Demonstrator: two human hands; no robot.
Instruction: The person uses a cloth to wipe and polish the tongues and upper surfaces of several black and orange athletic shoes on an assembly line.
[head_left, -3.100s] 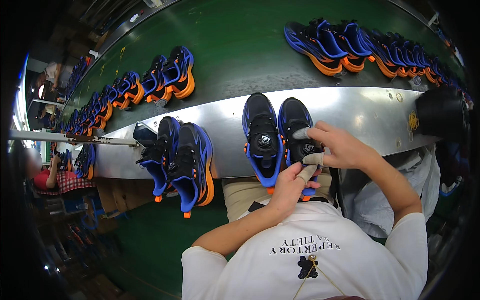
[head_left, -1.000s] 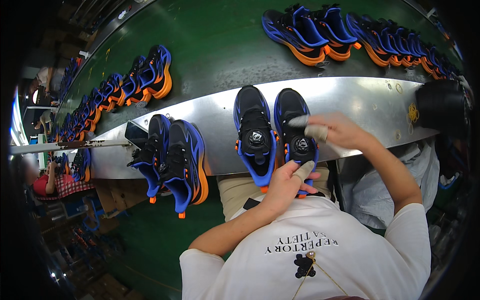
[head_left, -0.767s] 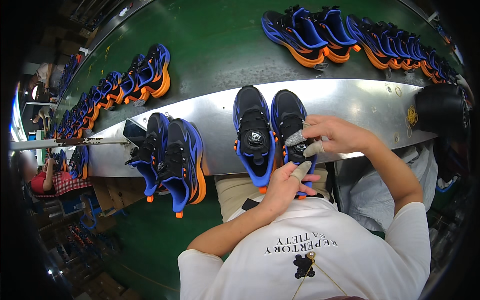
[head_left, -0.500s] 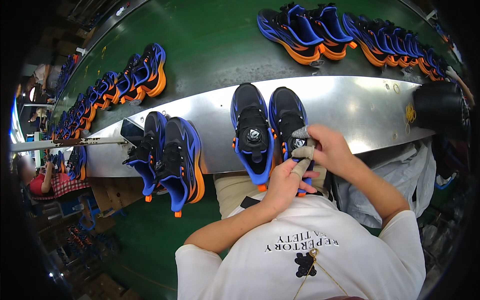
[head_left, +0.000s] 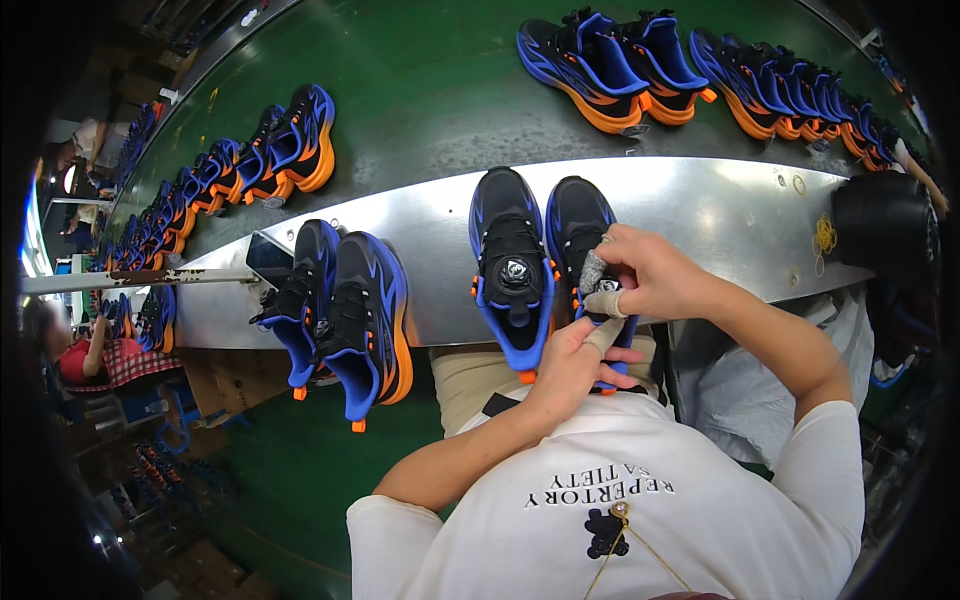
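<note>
Green belt and a shiny metal shelf (head_left: 720, 215) fill my view. On the shelf sits a black and blue shoe (head_left: 580, 235), and both hands are on it. My right hand (head_left: 655, 275) pinches a small grey cloth (head_left: 592, 272) against the shoe's top — a moment ago it sat higher, so it has slid down toward me. My left hand (head_left: 572, 362) grips the shoe's near end with a taped finger. Its twin shoe (head_left: 510, 265) stands just beside it. Another pair (head_left: 345, 305) waits to the left — more pairs (head_left: 640, 60) ride the belt behind.
</note>
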